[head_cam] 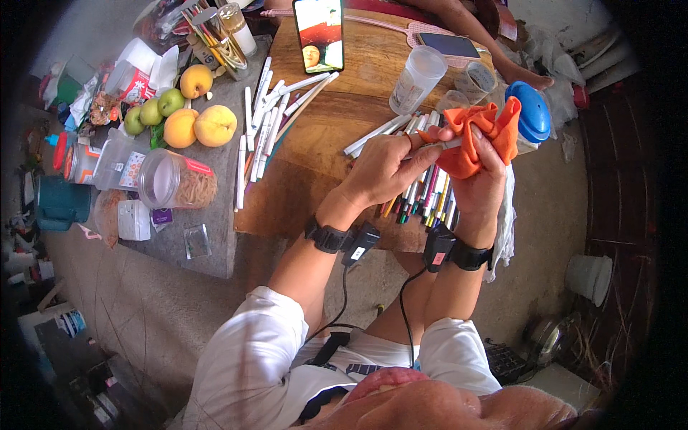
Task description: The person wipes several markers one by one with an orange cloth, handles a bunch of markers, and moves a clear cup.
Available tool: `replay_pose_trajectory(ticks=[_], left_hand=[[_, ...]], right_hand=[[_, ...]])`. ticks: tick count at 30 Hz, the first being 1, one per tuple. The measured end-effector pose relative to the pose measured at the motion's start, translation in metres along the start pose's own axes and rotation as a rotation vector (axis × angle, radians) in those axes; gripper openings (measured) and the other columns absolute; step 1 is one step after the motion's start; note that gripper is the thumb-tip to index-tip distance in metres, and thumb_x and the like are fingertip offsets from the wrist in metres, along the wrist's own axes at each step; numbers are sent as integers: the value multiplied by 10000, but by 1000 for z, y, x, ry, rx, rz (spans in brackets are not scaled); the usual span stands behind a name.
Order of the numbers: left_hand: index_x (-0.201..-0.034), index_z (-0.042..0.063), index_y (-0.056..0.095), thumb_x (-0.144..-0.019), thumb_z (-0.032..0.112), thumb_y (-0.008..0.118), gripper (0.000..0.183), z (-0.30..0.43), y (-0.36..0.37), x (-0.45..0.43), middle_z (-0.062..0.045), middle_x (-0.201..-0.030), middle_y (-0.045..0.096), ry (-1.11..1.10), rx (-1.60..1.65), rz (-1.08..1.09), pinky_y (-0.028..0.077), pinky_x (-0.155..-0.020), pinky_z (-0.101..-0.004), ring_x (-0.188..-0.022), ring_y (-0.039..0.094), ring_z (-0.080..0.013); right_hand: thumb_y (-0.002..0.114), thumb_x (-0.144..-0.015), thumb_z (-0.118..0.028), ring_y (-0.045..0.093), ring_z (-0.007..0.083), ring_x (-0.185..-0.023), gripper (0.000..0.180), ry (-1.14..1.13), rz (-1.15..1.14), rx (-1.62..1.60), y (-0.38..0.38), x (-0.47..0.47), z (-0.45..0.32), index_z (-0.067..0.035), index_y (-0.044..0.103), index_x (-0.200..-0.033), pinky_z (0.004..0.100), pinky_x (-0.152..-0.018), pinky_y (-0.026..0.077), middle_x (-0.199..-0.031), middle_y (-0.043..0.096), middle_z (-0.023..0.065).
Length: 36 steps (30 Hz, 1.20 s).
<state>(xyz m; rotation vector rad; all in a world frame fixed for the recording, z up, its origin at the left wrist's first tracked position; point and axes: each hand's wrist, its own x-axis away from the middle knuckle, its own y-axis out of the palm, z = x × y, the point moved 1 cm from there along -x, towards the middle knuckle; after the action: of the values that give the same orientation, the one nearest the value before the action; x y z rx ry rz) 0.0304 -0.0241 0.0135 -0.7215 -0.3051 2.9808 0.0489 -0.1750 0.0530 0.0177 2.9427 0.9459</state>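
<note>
Over the right part of the wooden table, my left hand (382, 169) grips a marker pen (447, 144), whose far end runs into a bunched orange cloth (465, 156). My right hand (480, 188) is closed around that cloth, pressing it about the pen. Beneath both hands lies a heap of coloured marker pens (432, 196), partly hidden by them. A second group of white-barrelled markers (267, 126) is spread along the table's left side, with a few coloured ones below.
A lit phone (319, 35) stands at the back. Behind my hands are a clear plastic cup (418, 79), a tape roll (475, 81) and a blue lid (528, 112). On the grey side table (215, 247) are peaches (215, 126), green fruit and jars. Another person's leg (473, 45) shows behind.
</note>
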Motion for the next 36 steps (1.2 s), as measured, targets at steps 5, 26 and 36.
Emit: replay_pose_trajectory(ticks=[5, 26, 36], left_hand=[[-1202, 36, 629, -944, 161, 596, 288, 6, -4, 4, -129, -1047, 705, -64, -37, -119, 519, -802, -284, -941, 685, -185], [-1119, -10, 626, -979, 262, 534, 320, 12, -8, 4, -110, -737, 642, -111, -55, 6, 450, -594, -297, -656, 604, -149], [-976, -15, 646, -963, 228, 575, 254, 4, 0, 4, -105, -729, 633, -30, 214, 183, 445, -574, -288, -582, 541, -149]], right_hand=[[484, -917, -132, 660, 333, -932, 369, 86, -127, -5, -12, -2, 0, 41, 465, -1243, 442, -890, 528, -947, 665, 172], [583, -932, -113, 624, 218, -1003, 292, -56, -66, 228, 4, 5, 20, 6, 532, -1193, 331, -875, 496, -1105, 627, 125], [533, -957, -126, 613, 263, -1059, 276, -82, -104, 152, 16, 8, 18, 19, 513, -1191, 387, -948, 479, -1115, 627, 161]])
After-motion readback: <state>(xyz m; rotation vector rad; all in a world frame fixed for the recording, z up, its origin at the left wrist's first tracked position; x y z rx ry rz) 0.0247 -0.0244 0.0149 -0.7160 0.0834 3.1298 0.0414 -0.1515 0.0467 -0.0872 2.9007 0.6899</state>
